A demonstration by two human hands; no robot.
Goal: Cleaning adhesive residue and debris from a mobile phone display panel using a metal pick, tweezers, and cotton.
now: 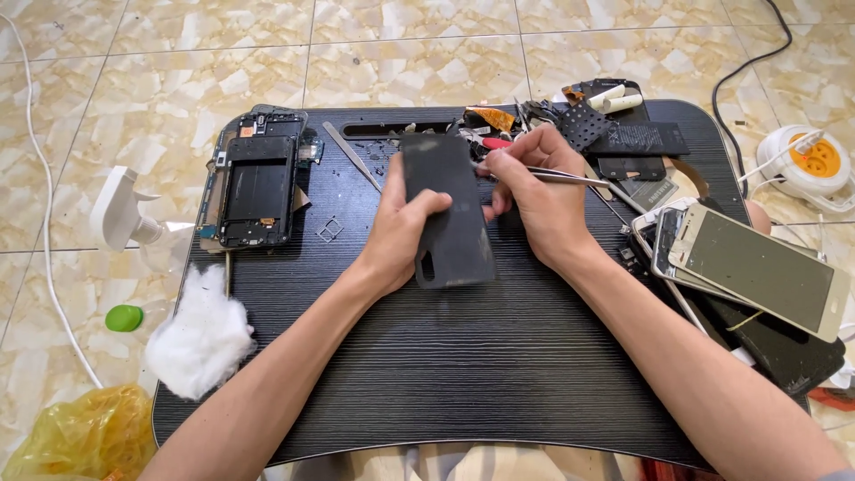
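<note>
Over the black lap desk [427, 374], the left hand [399, 227] is gripping a dark phone back cover [450, 209] while the right hand [534, 191] is pinching metal tweezers [570, 177] at its top edge.

On the lap desk [445, 374] your left hand [396, 227] holds the phone back cover [450, 209] at its centre; your right hand [534, 191] with tweezers [570, 177] sits just right; the opened phone frame [256, 187] lies far left; stacked phones [757, 267] lie right; cotton wad [198, 337] sits at the left edge.

Stacked phone screens [757, 267] at tray's right edge, grey glass, pale frames; yellow plastic bag [85, 436] bottom-left.
</note>
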